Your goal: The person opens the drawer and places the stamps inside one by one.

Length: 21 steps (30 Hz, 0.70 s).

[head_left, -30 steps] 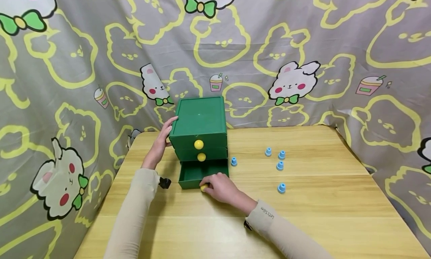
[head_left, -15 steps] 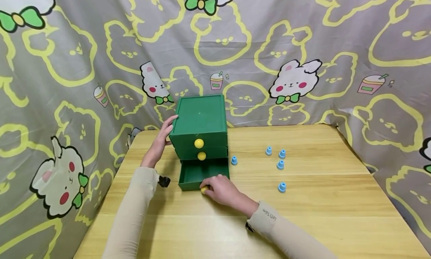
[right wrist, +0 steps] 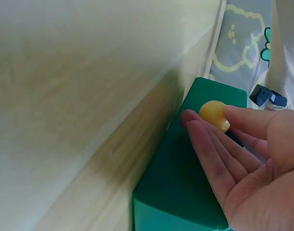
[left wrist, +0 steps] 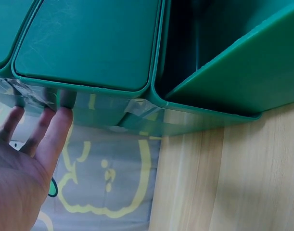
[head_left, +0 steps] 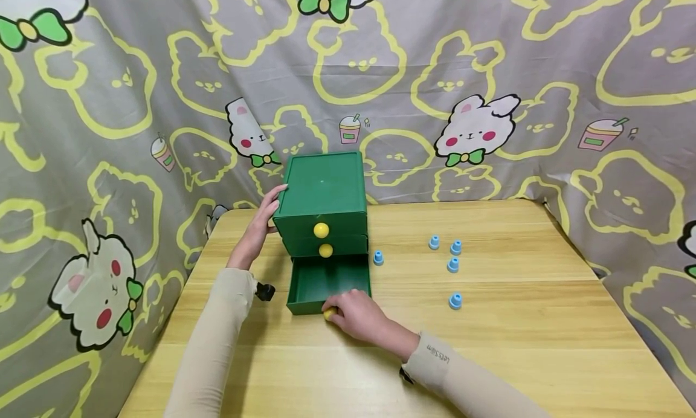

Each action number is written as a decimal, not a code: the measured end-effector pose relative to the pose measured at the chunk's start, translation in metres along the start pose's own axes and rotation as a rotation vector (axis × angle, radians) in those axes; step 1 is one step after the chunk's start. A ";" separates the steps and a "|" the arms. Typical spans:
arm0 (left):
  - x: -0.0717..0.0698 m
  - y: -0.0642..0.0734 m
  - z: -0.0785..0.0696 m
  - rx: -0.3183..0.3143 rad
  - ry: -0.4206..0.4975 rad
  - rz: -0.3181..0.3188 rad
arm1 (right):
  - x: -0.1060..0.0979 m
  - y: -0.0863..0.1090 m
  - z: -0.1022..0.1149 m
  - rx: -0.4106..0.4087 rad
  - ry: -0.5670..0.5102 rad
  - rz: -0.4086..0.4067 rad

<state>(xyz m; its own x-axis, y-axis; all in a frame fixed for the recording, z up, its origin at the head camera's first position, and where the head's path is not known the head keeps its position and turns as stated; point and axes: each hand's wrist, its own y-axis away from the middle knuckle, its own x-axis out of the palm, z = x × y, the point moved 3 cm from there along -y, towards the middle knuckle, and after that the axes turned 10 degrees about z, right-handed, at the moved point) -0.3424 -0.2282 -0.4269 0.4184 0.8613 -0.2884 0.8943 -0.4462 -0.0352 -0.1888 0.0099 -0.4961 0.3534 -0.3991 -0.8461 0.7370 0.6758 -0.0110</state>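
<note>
Kind of place: a table screened off with cloth; I take it for a makeshift filming booth, though whether it sits in a home or a studio I can't tell from my feed.
Hanging fabric (head_left: 356, 61), twelve o'clock: grey, printed with yellow bear outlines, white rabbits in green bows and pink drink cups; I can see its creases.
Sides: the same print closes off nine and three o'clock in my head view.
Tabletop (head_left: 522, 321): pale wood grain, its far edge near the fabric at twelve.
Recording gear: I spot a small black device (head_left: 265, 292) beside a cuff, between seven and eight.
</note>
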 end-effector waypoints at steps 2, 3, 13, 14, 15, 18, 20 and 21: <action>0.000 0.000 0.000 0.000 -0.002 0.000 | 0.001 0.002 0.002 -0.008 0.006 0.003; 0.000 0.000 0.000 0.000 -0.001 0.000 | 0.001 0.004 0.004 -0.012 0.009 0.005; -0.001 -0.001 -0.001 -0.009 -0.006 0.008 | 0.003 0.011 0.012 -0.035 0.014 0.007; -0.001 -0.001 -0.001 -0.012 -0.005 0.007 | 0.003 0.012 0.013 -0.037 0.020 0.007; -0.001 -0.001 -0.001 -0.014 -0.007 0.006 | 0.003 0.012 0.013 -0.038 0.022 0.006; 0.000 0.000 -0.001 -0.012 -0.001 0.000 | 0.004 0.013 0.013 -0.037 0.027 0.005; 0.000 0.000 -0.001 -0.006 0.000 -0.002 | 0.004 0.013 0.013 -0.034 0.028 0.005; 0.000 0.000 -0.001 -0.002 0.000 -0.002 | 0.003 0.013 0.013 -0.033 0.026 0.005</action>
<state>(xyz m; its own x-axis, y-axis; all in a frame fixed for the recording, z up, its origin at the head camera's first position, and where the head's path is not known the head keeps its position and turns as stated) -0.3423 -0.2275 -0.4262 0.4170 0.8620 -0.2881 0.8953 -0.4443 -0.0336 -0.1703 0.0090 -0.4921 0.3418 -0.3796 -0.8597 0.7156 0.6981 -0.0238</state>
